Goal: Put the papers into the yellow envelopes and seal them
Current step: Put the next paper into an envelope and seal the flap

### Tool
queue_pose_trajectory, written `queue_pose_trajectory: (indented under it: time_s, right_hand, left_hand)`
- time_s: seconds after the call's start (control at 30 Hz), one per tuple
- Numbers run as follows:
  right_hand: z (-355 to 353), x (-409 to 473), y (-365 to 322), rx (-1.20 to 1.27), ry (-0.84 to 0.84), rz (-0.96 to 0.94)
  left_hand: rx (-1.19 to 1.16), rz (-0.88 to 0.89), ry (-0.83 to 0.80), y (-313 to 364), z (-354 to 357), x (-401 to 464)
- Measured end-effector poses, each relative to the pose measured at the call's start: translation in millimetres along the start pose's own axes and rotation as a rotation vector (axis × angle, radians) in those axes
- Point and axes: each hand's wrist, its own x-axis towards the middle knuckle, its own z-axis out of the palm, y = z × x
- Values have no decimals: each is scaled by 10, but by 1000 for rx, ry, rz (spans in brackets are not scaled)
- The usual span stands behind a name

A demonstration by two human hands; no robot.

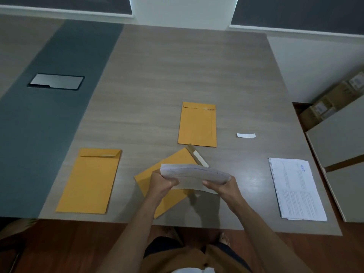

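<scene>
The bench (177,75) is pale grey-brown with thin wood lines running across it, and a wide blue-grey stripe (59,115) goes down its left side. A shiny silver plate (56,81) with a black edge sits in that stripe. Three envelopes are yellow-orange: the far envelope (197,125), the left envelope (90,180), and the tilted envelope (167,186), whose open flap (197,156) is brown with a white strip. The bent papers (195,174) are white with tiny grey print. The paper stack (296,189) is white with grey print and a little blue writing. The small strip (246,135) is white. The floor (78,243) is red-brown.
</scene>
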Motion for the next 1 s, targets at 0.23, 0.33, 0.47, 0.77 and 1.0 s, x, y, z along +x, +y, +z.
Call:
queue_pose_trajectory:
  time_s: [0.23, 0.33, 0.47, 0.77, 1.0]
  right_hand:
    - [-216, 67, -214, -138, 113, 17]
    - [-481, 190, -310, -228, 267, 22]
    - [-687, 267, -555, -347, 378, -44]
    - [-706, 426, -803, -563, 350, -160]
    - [-845, 620, -708, -571, 275, -90]
  left_hand:
    - [72, 99, -3, 90, 106, 153]
    - [254, 134, 24, 118, 276, 251]
    - [791, 342, 12, 83, 455, 325]
    - [1354, 319, -102, 224, 634, 479]
    - [1354, 373, -126, 246, 642, 590]
